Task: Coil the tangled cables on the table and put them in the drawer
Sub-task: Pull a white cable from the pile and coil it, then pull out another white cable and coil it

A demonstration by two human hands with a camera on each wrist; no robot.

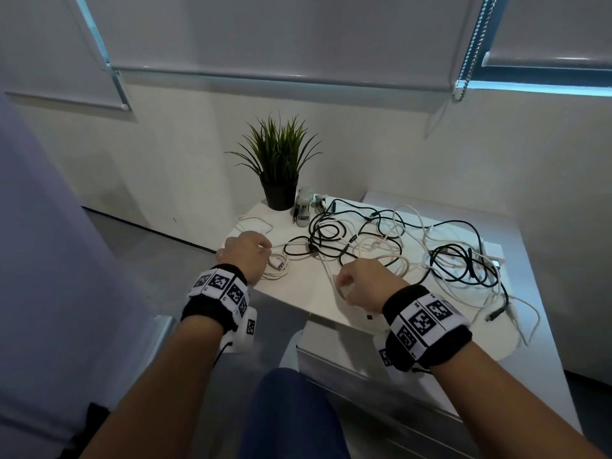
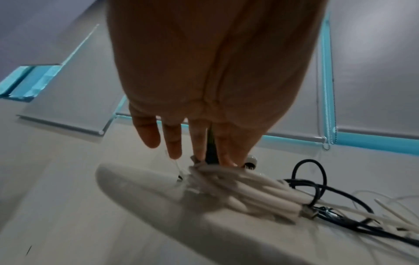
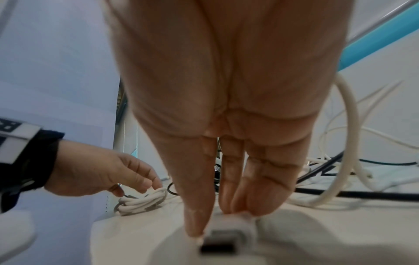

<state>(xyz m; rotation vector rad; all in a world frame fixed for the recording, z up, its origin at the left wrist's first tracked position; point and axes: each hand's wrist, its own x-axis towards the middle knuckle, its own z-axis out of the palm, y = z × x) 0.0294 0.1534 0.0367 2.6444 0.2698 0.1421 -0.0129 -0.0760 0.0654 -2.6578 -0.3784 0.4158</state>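
Two hands work at the near edge of a white tabletop (image 1: 298, 293). The left hand (image 1: 245, 256) sits over a coiled white cable (image 1: 276, 268) at the near left corner; in the right wrist view its fingertips (image 3: 156, 184) touch the top of the coil (image 3: 140, 202), fingers gently bent, and none is seen wrapped around it. In the left wrist view the fingers (image 2: 174, 143) hang nearly straight down onto the bundle (image 2: 238, 190), which is blurred.

The right hand (image 1: 362, 283) is at the near edge, centre. In the right wrist view its thumb and fingers (image 3: 197, 206) pinch a white connector (image 3: 229, 233) with a dark opening, held against the tabletop; its cable cannot be traced.

Beyond both hands lies the uncoiled tangle: black cables (image 1: 326, 235) looped at the centre, a second black knot (image 1: 463, 263) to the right, and white cables (image 1: 381, 250) threaded through and across both, one trailing off the near right edge. A thick white loop (image 3: 349, 129) arches just beside the right hand.

At the far edge stand a potted plant (image 1: 276, 160) in a black pot and, just beside it, a small grey device (image 1: 303, 207) that is too small to identify. White drawer fronts (image 1: 364, 369) show below the tabletop, closed. Roller blinds (image 1: 265, 34) with a bead chain (image 1: 472, 51) hang behind.
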